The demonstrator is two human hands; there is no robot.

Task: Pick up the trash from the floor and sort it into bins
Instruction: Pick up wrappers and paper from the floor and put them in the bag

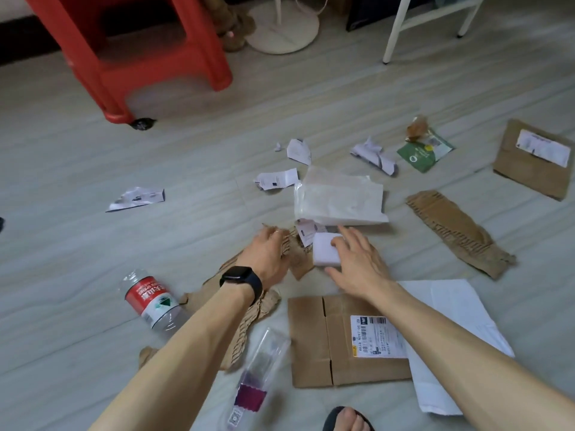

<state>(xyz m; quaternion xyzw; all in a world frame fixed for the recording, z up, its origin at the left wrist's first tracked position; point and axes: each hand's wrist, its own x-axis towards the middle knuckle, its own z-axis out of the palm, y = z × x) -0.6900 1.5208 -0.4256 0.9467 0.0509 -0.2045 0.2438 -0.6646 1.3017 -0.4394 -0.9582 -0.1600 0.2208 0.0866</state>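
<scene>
Your right hand (pixel 354 262), fingers spread wide, rests on the white foam block (pixel 325 255); your left hand (pixel 269 255) clutches corrugated paper (pixel 295 256) just left.

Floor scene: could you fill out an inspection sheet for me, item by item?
Surface: pale wood-grain floor, littered.
Job's things: plastic bottle lying on its side; flattened cardboard box; torn paper scraps; white bag; green pouch; clear wrapper.
Clutter: corrugated strip.
Grippers: left hand clutching crumpled brown paper; right hand, fingers spread, on a white block.
Cables: nothing seen.
Surroundings: red stool; white stand base; no bins in view.
</scene>
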